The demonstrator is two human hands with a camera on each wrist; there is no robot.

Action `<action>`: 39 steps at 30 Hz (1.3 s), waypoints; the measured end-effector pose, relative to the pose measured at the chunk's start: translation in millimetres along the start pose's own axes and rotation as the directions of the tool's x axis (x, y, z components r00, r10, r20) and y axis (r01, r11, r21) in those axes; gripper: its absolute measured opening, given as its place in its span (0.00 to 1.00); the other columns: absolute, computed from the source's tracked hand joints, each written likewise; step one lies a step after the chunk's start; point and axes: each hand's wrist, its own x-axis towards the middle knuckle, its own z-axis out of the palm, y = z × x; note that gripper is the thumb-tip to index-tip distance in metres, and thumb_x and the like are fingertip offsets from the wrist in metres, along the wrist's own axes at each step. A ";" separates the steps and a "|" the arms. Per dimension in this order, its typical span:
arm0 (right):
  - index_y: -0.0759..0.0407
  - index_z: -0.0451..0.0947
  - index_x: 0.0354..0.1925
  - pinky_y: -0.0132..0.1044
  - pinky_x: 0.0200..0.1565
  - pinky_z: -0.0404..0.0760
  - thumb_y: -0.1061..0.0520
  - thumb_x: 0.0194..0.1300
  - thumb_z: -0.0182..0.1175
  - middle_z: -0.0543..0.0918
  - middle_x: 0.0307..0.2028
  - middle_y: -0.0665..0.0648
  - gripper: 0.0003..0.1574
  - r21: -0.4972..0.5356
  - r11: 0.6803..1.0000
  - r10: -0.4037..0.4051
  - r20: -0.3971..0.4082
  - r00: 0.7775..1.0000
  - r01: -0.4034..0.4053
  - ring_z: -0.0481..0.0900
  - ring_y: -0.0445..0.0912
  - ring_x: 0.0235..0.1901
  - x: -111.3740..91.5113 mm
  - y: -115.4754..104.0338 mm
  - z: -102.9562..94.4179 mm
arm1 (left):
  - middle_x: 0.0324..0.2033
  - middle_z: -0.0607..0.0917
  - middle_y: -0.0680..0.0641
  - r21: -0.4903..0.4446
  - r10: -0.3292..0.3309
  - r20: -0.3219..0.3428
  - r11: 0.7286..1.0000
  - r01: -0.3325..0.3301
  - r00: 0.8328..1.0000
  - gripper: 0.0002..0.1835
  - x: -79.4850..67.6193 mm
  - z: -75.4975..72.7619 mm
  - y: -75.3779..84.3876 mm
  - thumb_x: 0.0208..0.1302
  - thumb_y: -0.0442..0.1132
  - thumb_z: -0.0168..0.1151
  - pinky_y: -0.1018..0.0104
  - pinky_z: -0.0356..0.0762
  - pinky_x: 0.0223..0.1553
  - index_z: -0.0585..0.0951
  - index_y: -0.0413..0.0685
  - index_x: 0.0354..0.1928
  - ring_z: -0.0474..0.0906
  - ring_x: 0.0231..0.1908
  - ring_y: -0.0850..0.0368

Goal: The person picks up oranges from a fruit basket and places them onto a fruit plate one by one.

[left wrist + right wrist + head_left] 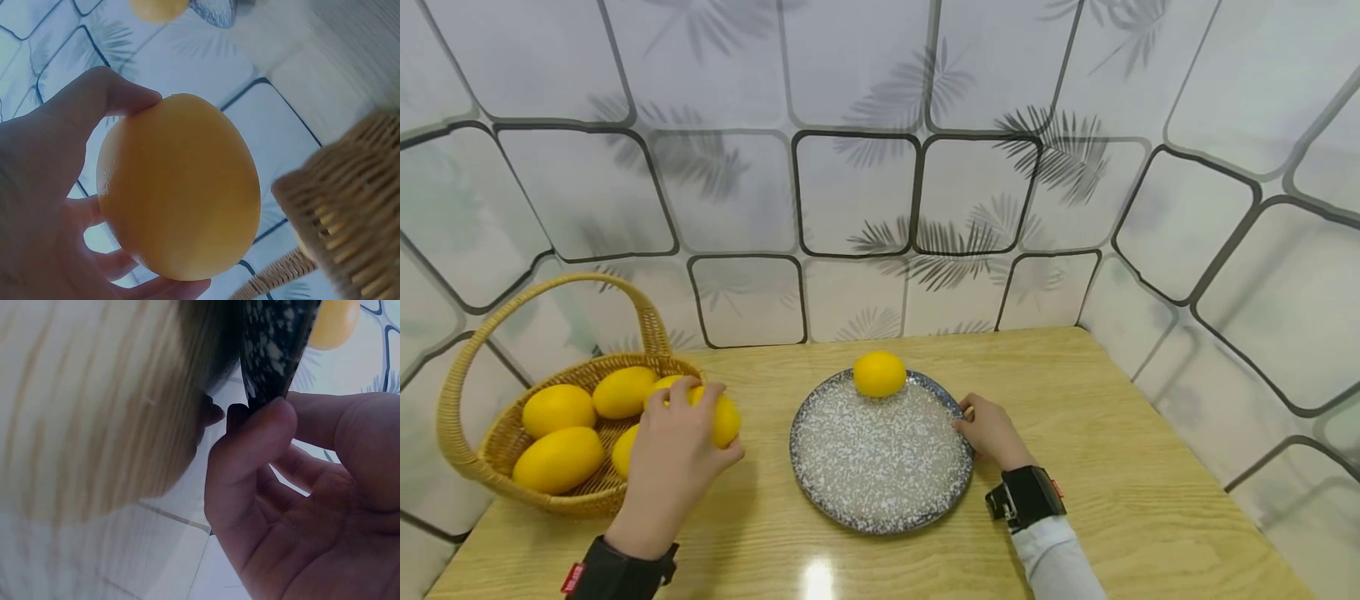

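Pale wallpaper (857, 192) with dark-outlined rounded squares and grey fern leaves stands behind a light wood-grain surface (1150, 500). At the left hand (677, 454), thumb (125, 90) and fingers (115, 262) are curved around a yellow fruit (181, 194), pinching it from opposite sides. Seen close by the left wrist camera, this fruit is egg-shaped, fuller toward one end, smooth-skinned and deep amber in shade, with a small shiny patch beside the palm. It is held up at the right side of a woven basket (454, 417), apart from the wicker in the wrist view.

On the other side, the right hand (996, 433) pinches the rim of a round plate (880, 467) between thumb and forefinger. The plate is grey speckled with white, its edge dark blue and flecked. One bright yellow fruit (879, 374) sits on it at the far rim.

Farther out, more plump yellow fruits (559, 460) lie inside the tan basket, one partly hidden behind the left hand; a tall arched handle rises over them. Both wrists wear black bands (1033, 500).
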 end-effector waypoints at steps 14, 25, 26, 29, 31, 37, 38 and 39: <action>0.68 0.74 0.53 0.34 0.19 0.76 0.61 0.71 0.61 0.84 0.36 0.64 0.16 -0.009 1.000 0.006 -0.004 1.000 -0.006 0.77 0.46 0.21 -0.7 -3.4 -1.0 | 0.54 0.78 0.30 -0.073 0.099 0.110 0.993 -0.092 0.989 0.40 16.5 32.0 25.9 0.46 0.50 0.80 0.36 0.78 0.53 0.77 0.40 0.61 0.76 0.52 0.28; 0.68 0.74 0.53 0.36 0.21 0.76 0.61 0.72 0.60 0.83 0.36 0.63 0.16 -0.011 1.000 0.009 -0.007 1.000 -0.009 0.76 0.47 0.22 -2.0 -4.2 -0.6 | 0.54 0.78 0.32 -0.140 0.177 0.159 0.978 -0.155 0.971 0.40 30.9 64.6 50.5 0.47 0.51 0.77 0.44 0.83 0.48 0.76 0.40 0.62 0.77 0.50 0.31; 0.68 0.74 0.53 0.36 0.21 0.76 0.61 0.72 0.60 0.82 0.35 0.63 0.15 -0.009 1.000 0.007 -0.008 1.000 -0.007 0.76 0.47 0.22 -2.0 -4.7 -0.8 | 0.55 0.78 0.32 -0.146 0.184 0.163 0.976 -0.160 0.969 0.40 32.8 66.7 53.2 0.48 0.51 0.76 0.45 0.83 0.48 0.76 0.40 0.63 0.77 0.51 0.31; 0.68 0.74 0.53 0.36 0.21 0.76 0.61 0.72 0.60 0.82 0.34 0.63 0.15 -0.011 1.000 0.008 -0.014 1.000 -0.008 0.76 0.47 0.22 -2.1 -5.8 -1.3 | 0.55 0.78 0.32 -0.170 0.201 0.168 0.970 -0.172 0.965 0.40 38.9 71.6 60.3 0.49 0.51 0.77 0.47 0.83 0.48 0.76 0.40 0.62 0.77 0.51 0.32; 0.68 0.74 0.53 0.36 0.21 0.76 0.62 0.72 0.60 0.81 0.34 0.62 0.15 -0.020 1.000 0.001 -0.018 1.000 -0.002 0.76 0.47 0.23 -2.1 -6.2 -1.7 | 0.55 0.78 0.32 -0.177 0.208 0.176 0.968 -0.177 0.962 0.40 42.8 74.5 64.1 0.49 0.51 0.77 0.48 0.83 0.48 0.76 0.40 0.63 0.77 0.51 0.33; 0.69 0.74 0.52 0.36 0.22 0.77 0.62 0.72 0.60 0.81 0.33 0.62 0.15 -0.031 0.999 -0.010 -0.014 1.000 0.010 0.77 0.47 0.23 -3.0 -6.2 -1.4 | 0.56 0.77 0.33 -0.194 0.234 0.221 0.962 -0.193 0.947 0.40 51.3 84.0 70.6 0.50 0.50 0.77 0.49 0.82 0.50 0.76 0.40 0.64 0.76 0.53 0.34; 0.69 0.74 0.52 0.36 0.22 0.77 0.62 0.72 0.60 0.82 0.34 0.62 0.15 -0.033 0.999 -0.011 -0.014 1.000 0.010 0.77 0.47 0.23 -3.1 -6.1 -1.3 | 0.57 0.77 0.34 -0.196 0.240 0.229 0.961 -0.197 0.943 0.40 52.4 86.1 70.9 0.50 0.50 0.77 0.49 0.82 0.51 0.76 0.40 0.64 0.76 0.53 0.34; 0.69 0.74 0.52 0.36 0.22 0.77 0.62 0.72 0.60 0.82 0.34 0.63 0.15 -0.034 0.999 -0.010 -0.014 1.000 0.010 0.77 0.47 0.23 -3.3 -6.1 -1.4 | 0.57 0.77 0.34 -0.197 0.246 0.239 0.959 -0.201 0.939 0.40 53.4 88.3 71.0 0.50 0.49 0.77 0.48 0.82 0.52 0.75 0.40 0.64 0.76 0.54 0.34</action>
